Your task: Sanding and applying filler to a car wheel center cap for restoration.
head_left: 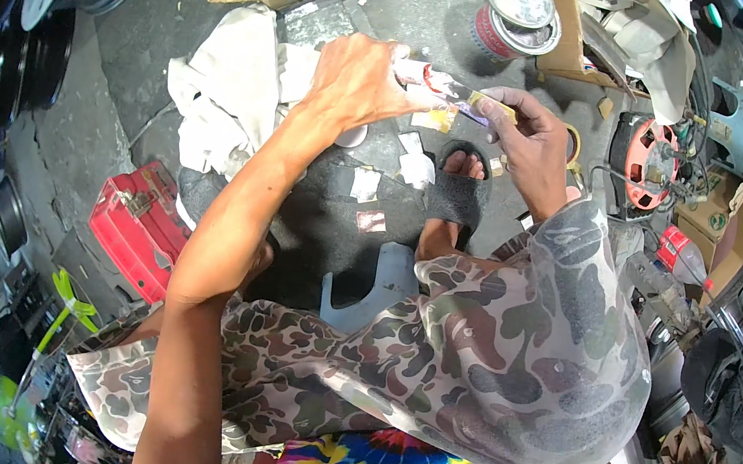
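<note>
1. Red toolbox (140, 225), left of the sandalled foot (458, 187); within reach.
2. Left hand (359, 80), above the foot; fingers closed on one end of a small tube (438, 86), steadying it.
3. Right hand (529, 140), fingers pinching the tube's other end; scraps (366, 184) litter the ground beside the foot.

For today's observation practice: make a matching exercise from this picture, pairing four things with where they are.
Things:
1. toolbox
2. tin
3. reel
4. cloth

Places:
A. top, next to a cardboard box
B. far side of the left hand
C. beside the left arm, on the floor
D. outward of the right hand

Pairs: 1-C, 2-A, 3-D, 4-B
</note>
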Demonstrator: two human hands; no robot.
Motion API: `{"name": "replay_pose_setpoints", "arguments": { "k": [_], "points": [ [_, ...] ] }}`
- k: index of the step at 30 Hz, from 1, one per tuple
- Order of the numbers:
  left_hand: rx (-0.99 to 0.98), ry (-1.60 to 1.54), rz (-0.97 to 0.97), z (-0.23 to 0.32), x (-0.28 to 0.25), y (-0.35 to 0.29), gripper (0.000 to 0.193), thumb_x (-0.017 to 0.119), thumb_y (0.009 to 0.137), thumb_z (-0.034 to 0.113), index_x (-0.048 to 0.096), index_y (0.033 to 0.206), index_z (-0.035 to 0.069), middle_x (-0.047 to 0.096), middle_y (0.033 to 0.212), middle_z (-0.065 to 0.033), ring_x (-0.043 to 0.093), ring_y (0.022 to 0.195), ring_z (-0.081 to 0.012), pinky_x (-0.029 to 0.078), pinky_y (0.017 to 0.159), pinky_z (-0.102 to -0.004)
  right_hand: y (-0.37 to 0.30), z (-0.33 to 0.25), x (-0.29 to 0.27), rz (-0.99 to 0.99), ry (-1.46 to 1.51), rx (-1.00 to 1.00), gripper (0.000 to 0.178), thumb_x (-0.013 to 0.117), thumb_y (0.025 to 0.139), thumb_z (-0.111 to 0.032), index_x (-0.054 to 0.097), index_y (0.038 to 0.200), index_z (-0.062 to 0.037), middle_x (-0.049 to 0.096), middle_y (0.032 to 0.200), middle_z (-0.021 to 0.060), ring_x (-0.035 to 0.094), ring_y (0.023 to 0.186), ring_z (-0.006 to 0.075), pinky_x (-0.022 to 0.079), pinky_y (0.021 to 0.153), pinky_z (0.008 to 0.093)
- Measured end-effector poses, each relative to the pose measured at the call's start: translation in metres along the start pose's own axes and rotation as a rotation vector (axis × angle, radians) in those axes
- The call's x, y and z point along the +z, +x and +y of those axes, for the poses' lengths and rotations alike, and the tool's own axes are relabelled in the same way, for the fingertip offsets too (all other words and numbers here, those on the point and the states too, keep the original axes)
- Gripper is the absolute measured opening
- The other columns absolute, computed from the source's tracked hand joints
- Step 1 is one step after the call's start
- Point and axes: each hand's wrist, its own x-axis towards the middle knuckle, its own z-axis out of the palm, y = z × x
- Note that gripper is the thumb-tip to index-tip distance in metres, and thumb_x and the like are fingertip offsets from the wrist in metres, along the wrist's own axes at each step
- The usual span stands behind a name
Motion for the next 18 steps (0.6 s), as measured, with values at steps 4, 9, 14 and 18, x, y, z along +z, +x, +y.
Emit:
{"name": "replay_pose_setpoints", "arguments": {
  "k": [4, 9, 14, 18],
  "points": [
    [-0.007, -0.068, -0.006, -0.001, 0.008, 0.01, 0.061, 0.079, 0.071, 0.062, 0.074, 0.099, 0.008, 0.073, 0.078, -0.0151, 0.071, 0.075, -0.0358, 0.057, 0.071, -0.0435, 0.002, 0.012, -0.011, 0.018, 0.232, 0.225, 0.018, 0.069, 0.096, -0.015, 0.07, 0.108, -0.0015, 0.07, 0.093, 0.0004, 0.055, 0.07, 0.0049, 0.041, 0.061, 0.0178],
    [-0.016, -0.113, 0.186, -0.038, 0.068, 0.058, 0.058, 0.074, 0.081, 0.047, 0.062, 0.12, 0.006, 0.073, 0.089, -0.0185, 0.07, 0.088, -0.0395, 0.055, 0.081, -0.0475, -0.002, 0.046, -0.018, 0.081, 0.292, 0.214, 0.017, 0.068, 0.096, -0.013, 0.067, 0.109, -0.0023, 0.071, 0.098, 0.0028, 0.058, 0.073, 0.006, 0.042, 0.062, 0.0186],
    [0.129, 0.135, 0.559, -0.023, 0.073, 0.076, 0.051, 0.074, 0.082, 0.034, 0.061, 0.122, 0.005, 0.069, 0.097, -0.0205, 0.068, 0.092, -0.0408, 0.055, 0.084, -0.0498, -0.02, 0.087, -0.027, 0.136, 0.395, 0.255, 0.017, 0.071, 0.094, -0.013, 0.063, 0.104, -0.002, 0.073, 0.092, 0.0081, 0.066, 0.071, 0.0106, 0.049, 0.06, 0.0234],
    [-0.017, -0.096, 0.053, 0.0, 0.075, 0.032, 0.044, 0.077, 0.08, 0.03, 0.064, 0.113, 0.003, 0.069, 0.098, -0.0213, 0.068, 0.092, -0.0402, 0.055, 0.084, -0.0486, -0.033, 0.106, -0.03, 0.176, 0.372, 0.251, 0.015, 0.067, 0.097, -0.014, 0.059, 0.102, -0.0034, 0.073, 0.092, 0.0099, 0.064, 0.068, 0.0098, 0.048, 0.059, 0.0236]
  ]
}}
